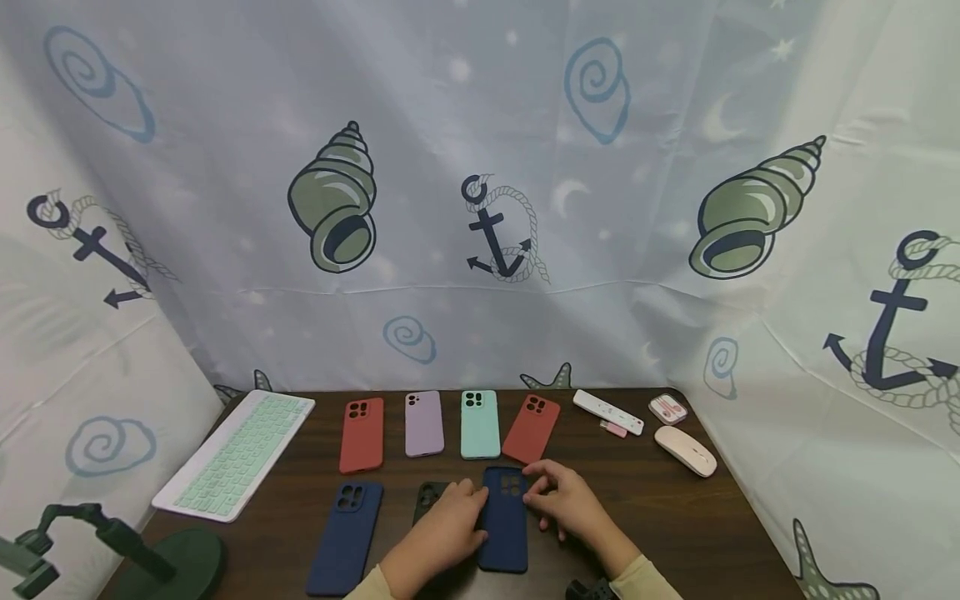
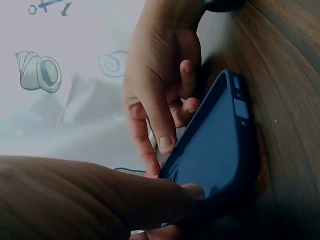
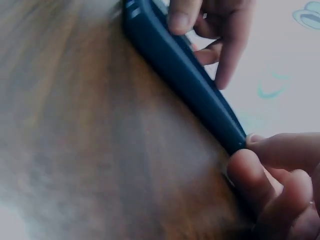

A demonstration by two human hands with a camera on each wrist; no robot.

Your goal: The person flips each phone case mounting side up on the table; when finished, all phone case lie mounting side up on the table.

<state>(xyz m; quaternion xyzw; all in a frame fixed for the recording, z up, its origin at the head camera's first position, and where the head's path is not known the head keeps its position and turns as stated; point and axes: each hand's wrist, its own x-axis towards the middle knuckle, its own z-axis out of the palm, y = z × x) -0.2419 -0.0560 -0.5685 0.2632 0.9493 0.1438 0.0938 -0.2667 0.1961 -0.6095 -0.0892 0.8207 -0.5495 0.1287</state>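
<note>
A dark blue phone case, hollow side up with a camera cutout near its far end, lies at the front of the table between both hands. My left hand holds its left edge; in the left wrist view, a large fingertip overlaps the inside of the case. At the far right corner my right hand grips the rim with thumb and index fingertip close together. A dark phone case is partly hidden behind my left hand. Another blue phone case lies further left.
Along the back are red, lilac, mint and tilted red phone cases. A keyboard and green stand are left. A white remote, pink USB stick, small box and mouse are right.
</note>
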